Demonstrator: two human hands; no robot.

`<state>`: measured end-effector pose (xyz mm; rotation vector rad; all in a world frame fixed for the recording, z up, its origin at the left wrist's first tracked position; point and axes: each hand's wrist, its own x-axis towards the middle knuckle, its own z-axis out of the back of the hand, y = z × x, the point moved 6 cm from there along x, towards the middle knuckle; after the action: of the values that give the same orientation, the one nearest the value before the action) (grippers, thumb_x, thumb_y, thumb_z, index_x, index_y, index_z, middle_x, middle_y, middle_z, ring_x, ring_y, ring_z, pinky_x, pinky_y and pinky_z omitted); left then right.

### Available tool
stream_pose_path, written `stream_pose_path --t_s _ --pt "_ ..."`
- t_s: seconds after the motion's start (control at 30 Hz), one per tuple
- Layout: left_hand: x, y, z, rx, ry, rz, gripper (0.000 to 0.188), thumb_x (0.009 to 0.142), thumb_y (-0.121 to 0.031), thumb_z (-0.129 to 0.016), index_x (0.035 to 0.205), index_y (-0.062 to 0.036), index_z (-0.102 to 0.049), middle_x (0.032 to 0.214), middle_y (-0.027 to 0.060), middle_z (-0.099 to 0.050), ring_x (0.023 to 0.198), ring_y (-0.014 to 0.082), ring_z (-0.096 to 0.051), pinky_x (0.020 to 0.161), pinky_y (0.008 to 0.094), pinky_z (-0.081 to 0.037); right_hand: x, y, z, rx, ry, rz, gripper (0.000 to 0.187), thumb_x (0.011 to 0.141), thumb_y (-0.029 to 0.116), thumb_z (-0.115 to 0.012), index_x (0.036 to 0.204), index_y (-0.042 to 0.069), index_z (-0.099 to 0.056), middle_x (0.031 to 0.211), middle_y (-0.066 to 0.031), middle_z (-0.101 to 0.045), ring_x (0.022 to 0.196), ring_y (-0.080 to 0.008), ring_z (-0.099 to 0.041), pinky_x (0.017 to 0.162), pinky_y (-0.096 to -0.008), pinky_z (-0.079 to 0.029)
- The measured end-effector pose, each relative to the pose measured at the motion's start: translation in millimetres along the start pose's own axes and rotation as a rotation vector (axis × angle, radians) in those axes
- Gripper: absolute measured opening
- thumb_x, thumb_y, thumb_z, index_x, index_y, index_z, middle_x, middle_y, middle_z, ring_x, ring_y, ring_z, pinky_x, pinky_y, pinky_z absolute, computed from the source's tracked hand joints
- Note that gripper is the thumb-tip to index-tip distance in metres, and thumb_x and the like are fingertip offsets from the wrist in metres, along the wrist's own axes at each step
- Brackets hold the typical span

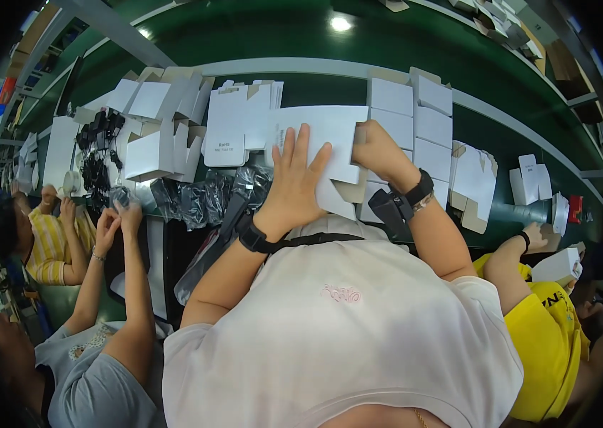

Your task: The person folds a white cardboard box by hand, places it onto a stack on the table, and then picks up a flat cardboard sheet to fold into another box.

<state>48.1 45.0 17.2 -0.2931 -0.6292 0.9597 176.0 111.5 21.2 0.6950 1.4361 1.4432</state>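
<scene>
- A flat white cardboard box blank lies on the green work table, just in front of the person in the white shirt, between both hands.
- The left hand rests flat on the blank, with the fingers spread and pressing down on its lower middle part.
- The right hand takes the right edge of the blank; the fingers are curled around a side flap, where the brown inner side of the cardboard shows.
- My judgement: the step in hand is the folding of the blank into a box. One hand keeps the sheet steady while the other bends the side flap up.
- The next move seems to call for a firm press from the left hand, so that the sheet does not slide, and for a clean bend of the flap along its crease.
- Just right of the blank stands a stack of closed white boxes; I cannot tell what is inside them.
- To the left are some half-folded white boxes with open flaps; they look empty as far as I can see.
- Between these boxes and the person lie clear plastic bags with dark parts inside.
- Further left, a heap of black cables lies on the table.
- On the left side another person in a grey shirt lifts both hands up over the table.
- On the right side a person in a yellow shirt holds a small white box.
</scene>
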Motion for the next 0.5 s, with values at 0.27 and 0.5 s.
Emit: stream_pose_path --t_s 0.27,0.5 --pt "7.8 18.3 41.3 -0.077 -0.397 0.030 0.072 0.050 -0.017 -0.084 0.111 -0.0044 -0.047 0.097 0.0124 -0.058 0.086 0.0309 -0.056 0.080 0.0413 -0.043 -8.4 13.7 11.0 -0.102 -0.015 0.186 0.055 0.074 0.017 -0.058 0.124 0.000 -0.045 0.111 -0.0136 -0.056 0.099 -0.0187 -0.053 0.087 -0.0290 -0.041" --pt "0.2 43.8 29.1 -0.692 -0.392 0.411 0.086 0.050 -0.045 -0.084 0.108 0.0004 -0.040 0.096 0.0090 -0.056 0.090 0.0161 -0.055 0.077 0.0288 -0.046 -15.3 14.9 0.1 0.404 0.292 0.390 0.083 0.073 0.042 -0.069 0.136 0.004 -0.030 0.132 -0.0125 -0.039 0.121 -0.0212 -0.039 0.098 -0.0331 -0.034"
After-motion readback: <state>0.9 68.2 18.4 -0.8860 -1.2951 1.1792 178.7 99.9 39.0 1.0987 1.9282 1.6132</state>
